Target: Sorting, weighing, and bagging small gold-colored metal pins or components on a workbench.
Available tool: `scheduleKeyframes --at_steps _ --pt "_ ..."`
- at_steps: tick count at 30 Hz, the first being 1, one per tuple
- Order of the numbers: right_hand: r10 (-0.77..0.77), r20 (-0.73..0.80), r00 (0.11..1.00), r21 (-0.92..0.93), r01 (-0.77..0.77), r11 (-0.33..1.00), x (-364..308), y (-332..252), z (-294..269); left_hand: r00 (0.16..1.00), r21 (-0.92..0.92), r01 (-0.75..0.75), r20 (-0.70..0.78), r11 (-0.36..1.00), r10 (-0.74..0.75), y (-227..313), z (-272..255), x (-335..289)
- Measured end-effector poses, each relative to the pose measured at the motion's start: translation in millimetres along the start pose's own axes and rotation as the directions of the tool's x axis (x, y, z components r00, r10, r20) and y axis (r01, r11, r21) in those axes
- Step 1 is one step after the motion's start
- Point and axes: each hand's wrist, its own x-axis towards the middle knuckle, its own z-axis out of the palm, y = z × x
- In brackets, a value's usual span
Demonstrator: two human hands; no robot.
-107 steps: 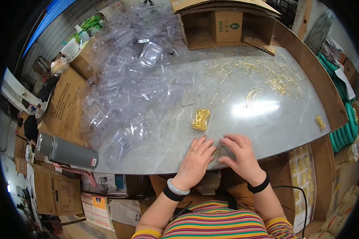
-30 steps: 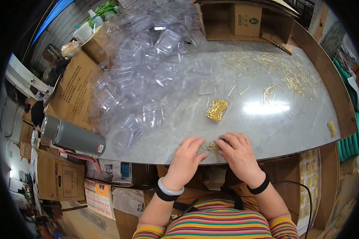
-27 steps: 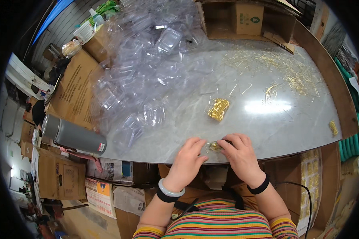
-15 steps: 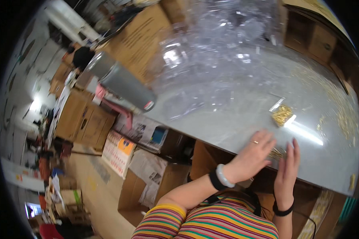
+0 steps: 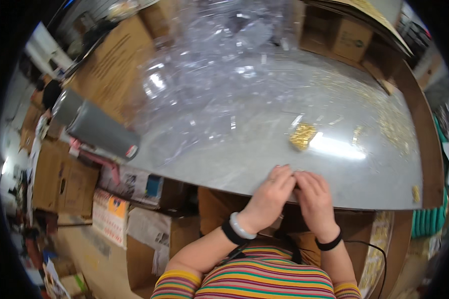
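Observation:
My left hand [image 5: 268, 199] and my right hand [image 5: 314, 202] meet at the near edge of the grey tabletop [image 5: 214, 172]. Their fingers are curled and the fingertips come together. Whatever sits between them is covered by the fingers. Just beyond lies a heaped bundle of small gold-coloured metal pieces [image 5: 302, 136]. A short clear strip [image 5: 298, 120] rests against its far side. No fingers touch that bundle.
Clear plastic packaging [image 5: 209, 74] piles up at the back left. A grey cylinder [image 5: 102, 127] leans at the left edge. Loose gold pieces [image 5: 391, 124] scatter along the right, inside a cardboard wall [image 5: 424, 134]. An open carton [image 5: 147, 254] stands below the table's left side.
My hands were apart and spread over gold pieces near the table edge; now they have drawn together with curled fingers. The whole view has turned, shifting the table leftward.

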Motion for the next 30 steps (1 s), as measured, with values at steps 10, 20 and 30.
scheduleKeyframes --at_steps 10,20,30 --pt "0.099 -0.109 0.989 -0.106 -0.110 0.988 -10 -13 10 0.984 -0.022 0.174 -0.037 0.985 -0.175 18 0 -5" --pt "0.083 -0.136 0.987 -0.069 -0.093 0.993 -10 -10 7 0.996 0.470 0.085 -0.050 0.879 -0.070 20 -28 -49" --pt "0.079 -0.125 0.989 -0.040 -0.084 0.996 -13 -9 6 0.979 0.593 0.053 0.126 0.803 -0.158 31 0 -38"
